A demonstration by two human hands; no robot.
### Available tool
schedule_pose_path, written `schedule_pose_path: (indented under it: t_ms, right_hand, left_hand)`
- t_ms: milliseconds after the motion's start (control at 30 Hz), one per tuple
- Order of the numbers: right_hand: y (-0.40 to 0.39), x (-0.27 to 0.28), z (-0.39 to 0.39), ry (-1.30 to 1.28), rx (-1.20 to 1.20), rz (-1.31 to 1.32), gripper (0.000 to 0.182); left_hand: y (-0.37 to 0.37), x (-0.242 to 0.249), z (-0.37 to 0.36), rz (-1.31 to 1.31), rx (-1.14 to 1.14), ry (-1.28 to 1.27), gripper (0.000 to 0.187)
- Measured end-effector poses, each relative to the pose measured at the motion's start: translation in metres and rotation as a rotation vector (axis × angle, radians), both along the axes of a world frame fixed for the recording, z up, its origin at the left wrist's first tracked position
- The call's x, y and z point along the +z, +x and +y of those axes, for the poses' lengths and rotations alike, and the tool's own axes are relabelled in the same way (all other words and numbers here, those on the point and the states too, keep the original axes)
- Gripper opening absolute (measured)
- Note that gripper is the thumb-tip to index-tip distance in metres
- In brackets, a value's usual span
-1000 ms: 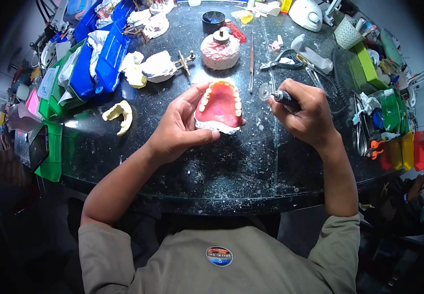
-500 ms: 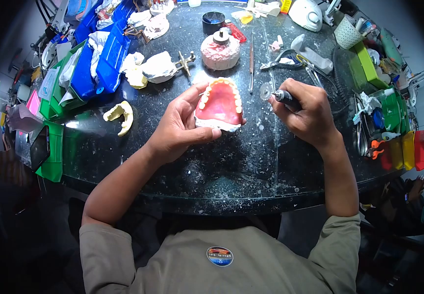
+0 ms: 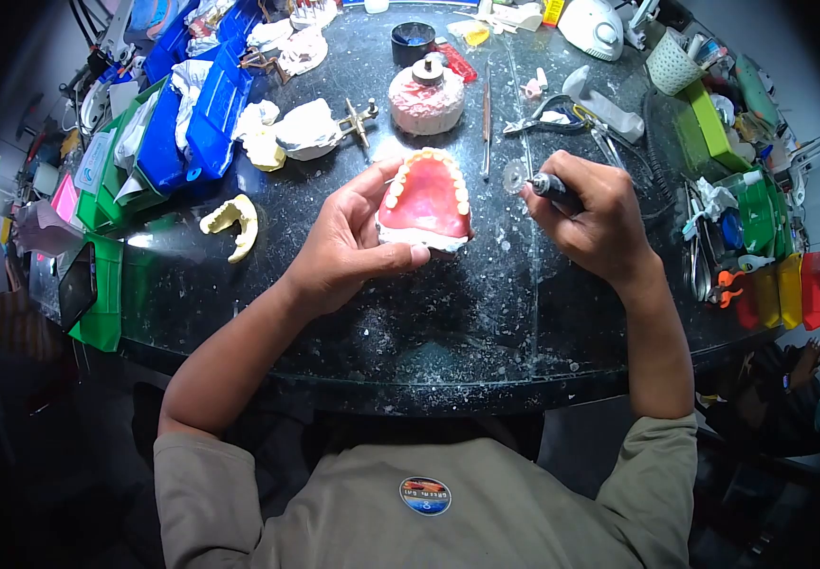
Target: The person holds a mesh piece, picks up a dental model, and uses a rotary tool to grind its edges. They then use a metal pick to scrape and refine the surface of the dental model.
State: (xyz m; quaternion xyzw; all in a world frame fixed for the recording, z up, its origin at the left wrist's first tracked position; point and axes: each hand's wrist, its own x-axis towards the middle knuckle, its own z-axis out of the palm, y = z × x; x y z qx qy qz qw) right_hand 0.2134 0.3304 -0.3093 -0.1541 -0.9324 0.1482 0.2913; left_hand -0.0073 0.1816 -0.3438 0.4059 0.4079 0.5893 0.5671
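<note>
A pink denture model [image 3: 426, 204] with a row of cream teeth and a white plaster base rests in my left hand [image 3: 339, 237], thumb along the base's front edge. My right hand [image 3: 588, 213] grips a dark rotary handpiece [image 3: 556, 192] fitted with a thin round disc [image 3: 515, 176]. The disc is to the right of the model, apart from it. Beyond the model stands a round pink and white plaster block [image 3: 426, 99] with a metal piece on top. A thin metal tool [image 3: 487, 128] lies between the block and my right hand.
A curved cream piece [image 3: 231, 228] lies at the left. Blue bins [image 3: 212, 119] and a green bin [image 3: 99, 299] line the left side. Pliers [image 3: 562, 114] lie beyond my right hand. A person's hand [image 3: 808, 360] shows at the far right.
The model has tilted slightly in my left hand, so its white base shows a little differently. My right hand and the handpiece have hardly moved.
</note>
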Motion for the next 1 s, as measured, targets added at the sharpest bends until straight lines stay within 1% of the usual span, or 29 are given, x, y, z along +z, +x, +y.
schedule_pose_path:
  t_ms: [67,167,267,367,1000]
  right_hand:
    - [-0.0024,-0.0022,-0.0005,-0.015,0.016,0.063,0.02]
    - [-0.0021,-0.0036,0.0002,-0.017,0.017,0.066,0.02]
    - [-0.002,-0.003,0.0,-0.014,0.017,0.061,0.02]
    - [0.0007,0.0007,0.0003,0.009,-0.006,-0.022,0.018]
    - [0.0007,0.0009,0.0003,-0.001,-0.01,-0.025,0.018]
  left_hand:
    - [0.0009,0.0002,-0.0003,-0.001,0.015,0.005,0.085]
    - [0.0018,0.0052,-0.0018,-0.038,0.0,-0.025,0.085]
    - [0.0021,0.0087,-0.0019,-0.057,-0.014,-0.041,0.085]
    - [0.0022,0.0083,-0.0023,-0.068,-0.011,-0.045,0.085]
    - [0.0,0.0055,-0.0024,-0.023,-0.006,-0.025,0.085]
